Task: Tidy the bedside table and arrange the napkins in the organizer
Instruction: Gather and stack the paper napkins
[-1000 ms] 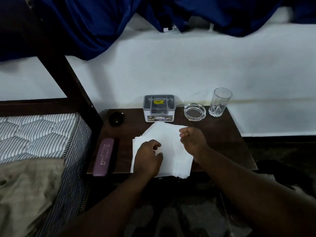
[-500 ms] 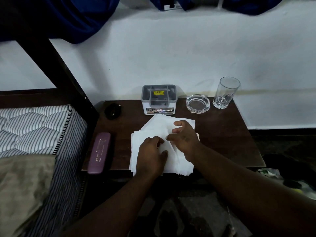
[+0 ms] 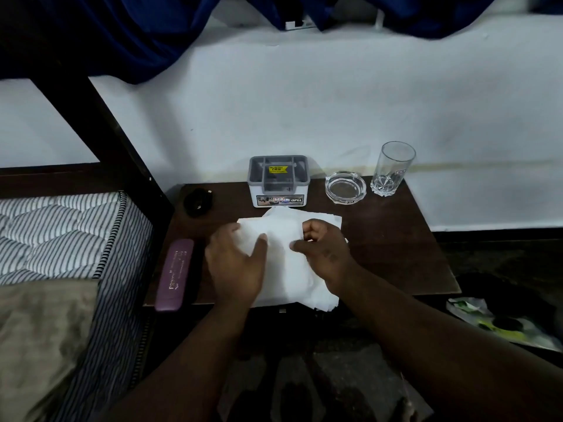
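Observation:
A loose stack of white napkins [image 3: 288, 269] lies on the dark wooden bedside table [image 3: 396, 251], overhanging its front edge. My left hand [image 3: 236, 266] holds the stack's left side, thumb on top of a raised napkin. My right hand [image 3: 323, 249] pinches the napkins from the right. Just behind the stack, against the wall, stands the grey and white organizer [image 3: 278, 181] with divided compartments and a yellow sticker inside.
A glass ashtray [image 3: 345, 187] and a tall drinking glass [image 3: 392, 169] stand at the back right. A small black object [image 3: 198, 202] sits back left. A purple case [image 3: 174, 275] lies along the table's left edge, beside the striped mattress [image 3: 61, 233]. Blue cloth hangs above.
Both hands have come together onto the napkin stack and taken hold of it; the left hand has slid to the stack's left side and a napkin is lifted. The view shifted slightly.

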A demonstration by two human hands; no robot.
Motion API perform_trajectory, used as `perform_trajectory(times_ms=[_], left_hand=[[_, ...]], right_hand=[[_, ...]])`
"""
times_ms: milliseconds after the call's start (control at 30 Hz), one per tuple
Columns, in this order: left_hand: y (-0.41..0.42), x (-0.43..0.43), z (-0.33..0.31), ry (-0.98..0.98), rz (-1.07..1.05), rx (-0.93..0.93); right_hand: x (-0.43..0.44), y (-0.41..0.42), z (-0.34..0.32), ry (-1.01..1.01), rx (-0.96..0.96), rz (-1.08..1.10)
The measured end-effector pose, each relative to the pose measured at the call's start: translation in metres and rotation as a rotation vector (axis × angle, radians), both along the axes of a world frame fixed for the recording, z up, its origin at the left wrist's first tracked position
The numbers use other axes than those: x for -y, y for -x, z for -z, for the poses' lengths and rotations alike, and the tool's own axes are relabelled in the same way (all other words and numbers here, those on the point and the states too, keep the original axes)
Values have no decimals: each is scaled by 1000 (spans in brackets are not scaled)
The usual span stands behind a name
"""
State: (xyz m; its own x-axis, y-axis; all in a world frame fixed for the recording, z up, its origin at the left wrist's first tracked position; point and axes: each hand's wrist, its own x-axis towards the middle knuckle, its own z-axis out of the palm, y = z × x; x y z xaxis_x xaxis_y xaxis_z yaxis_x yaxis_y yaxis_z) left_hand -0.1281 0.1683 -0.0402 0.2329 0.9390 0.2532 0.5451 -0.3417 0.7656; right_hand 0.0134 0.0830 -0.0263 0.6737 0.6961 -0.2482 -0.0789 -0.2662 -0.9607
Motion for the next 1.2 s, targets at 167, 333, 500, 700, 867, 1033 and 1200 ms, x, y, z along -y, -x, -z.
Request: perform_trajectory(times_ms=[167,333,500,700,867,1033,1200], left_hand=[[13,-7,-27,639,72,450],[14,6,-26,971,276,547],[18,-1,-10,983,268,477],[18,-14,-2,946,202,446],[15,-25,5,925,157,392],[13,-30,12,937,146,376],[13,-32,13,950,135,387]], right_hand=[[17,-7,-20,-159,-374,34],[30,-12,-21,-103,-438,81],[30,-26,-8,38,-291,120],[16,-73,10,439,307,358],[-3,-81,16,447,285,352],[-14,-82,17,315,104,365],[-20,-72,8,112,-64,302]])
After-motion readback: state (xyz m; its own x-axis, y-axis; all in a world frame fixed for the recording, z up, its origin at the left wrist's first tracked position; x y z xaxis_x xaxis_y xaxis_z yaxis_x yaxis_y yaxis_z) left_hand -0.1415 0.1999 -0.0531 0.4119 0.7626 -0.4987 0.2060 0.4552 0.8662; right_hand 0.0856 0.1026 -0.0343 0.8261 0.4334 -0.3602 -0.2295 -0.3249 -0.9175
